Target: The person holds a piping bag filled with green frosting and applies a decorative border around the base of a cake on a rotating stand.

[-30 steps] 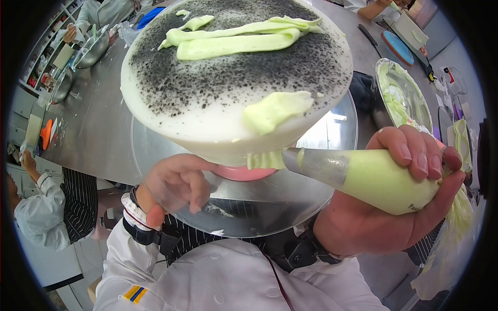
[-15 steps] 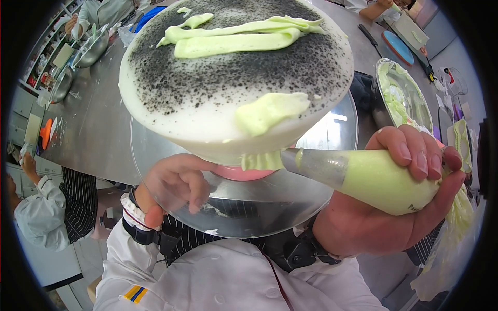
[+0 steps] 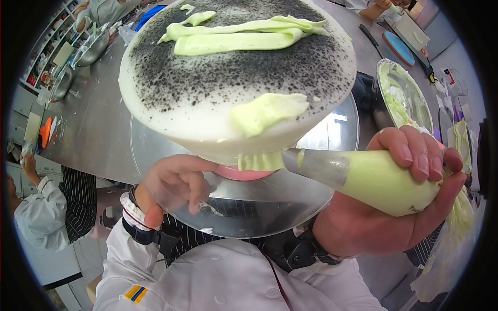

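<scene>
A round white cake-like form (image 3: pixel 171 122) with black speckles on top stands over a clear round turntable plate (image 3: pixel 311 192). Pale green cream strips (image 3: pixel 233 43) and a smear (image 3: pixel 270 111) lie on its top. My right hand (image 3: pixel 410 192) is closed around a piping bag (image 3: pixel 386 179) of green cream. Its metal tip touches ruffled cream (image 3: pixel 259 161) low on the form's near side. Under the form a pink base (image 3: pixel 246 172) shows. My left hand (image 3: pixel 179 181) is seen through the clear plate, fingers apart and holding nothing, the index finger near the pink base.
A metal bowl (image 3: pixel 381 98) smeared with green cream stands at the right. Farther back lie a knife (image 3: pixel 369 35) and a blue disc (image 3: pixel 398 47). Metal bowls (image 3: pixel 93 52) and an orange tool (image 3: pixel 45 132) are at the left. Other people stand around the table.
The plate has turned slightly; the white smudge on its near edge has moved left and the ruffled cream extends a little farther left. Both hands stay nearly in place.
</scene>
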